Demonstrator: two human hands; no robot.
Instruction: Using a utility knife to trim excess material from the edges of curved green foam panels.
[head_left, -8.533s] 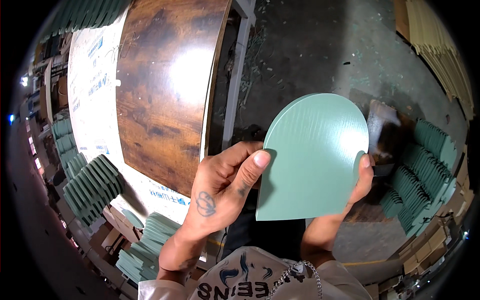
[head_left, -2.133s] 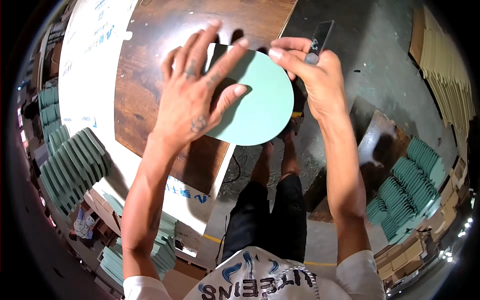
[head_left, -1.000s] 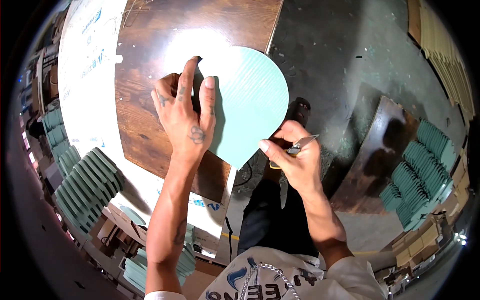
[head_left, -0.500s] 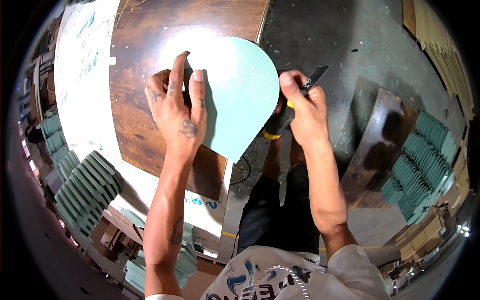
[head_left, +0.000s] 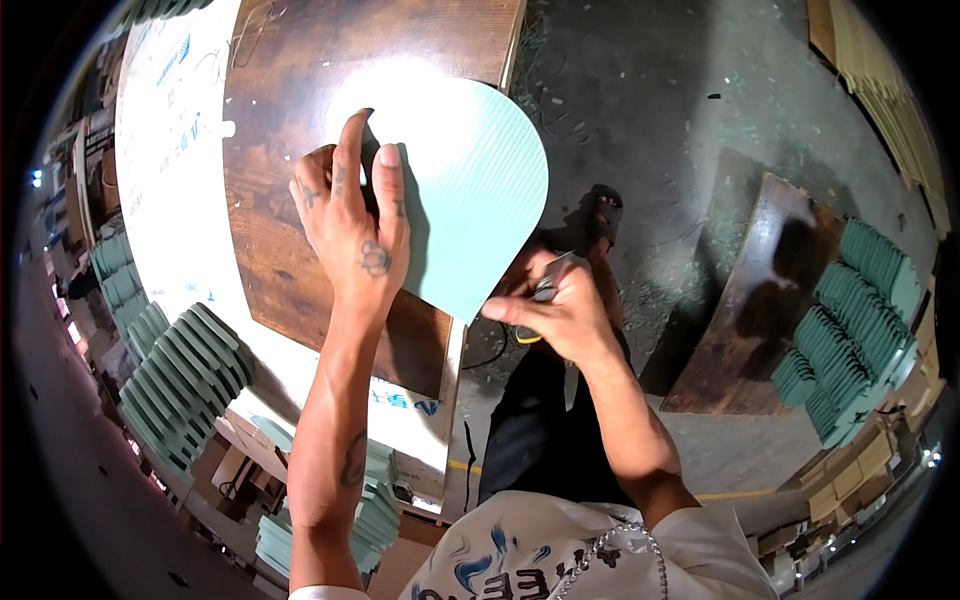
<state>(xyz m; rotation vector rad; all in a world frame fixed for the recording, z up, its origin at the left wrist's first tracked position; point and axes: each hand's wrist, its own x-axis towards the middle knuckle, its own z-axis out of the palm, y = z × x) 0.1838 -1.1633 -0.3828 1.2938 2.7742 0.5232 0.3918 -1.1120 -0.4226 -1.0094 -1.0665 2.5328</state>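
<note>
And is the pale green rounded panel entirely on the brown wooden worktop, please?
No, partly off: the panel juts beyond the worktop at right.

A brown board (head_left: 275,215) lies on a white table (head_left: 168,215). On it, a green panel (head_left: 470,190) extends right from the left fingers (head_left: 349,150).

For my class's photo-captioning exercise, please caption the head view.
Left hand steadies a green panel on a brown board; right hand holds a bladed tool.

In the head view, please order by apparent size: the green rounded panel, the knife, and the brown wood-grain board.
Largest to smallest:
Brown wood-grain board, partly covered
Green rounded panel
Knife, partly hidden in the right hand
</note>
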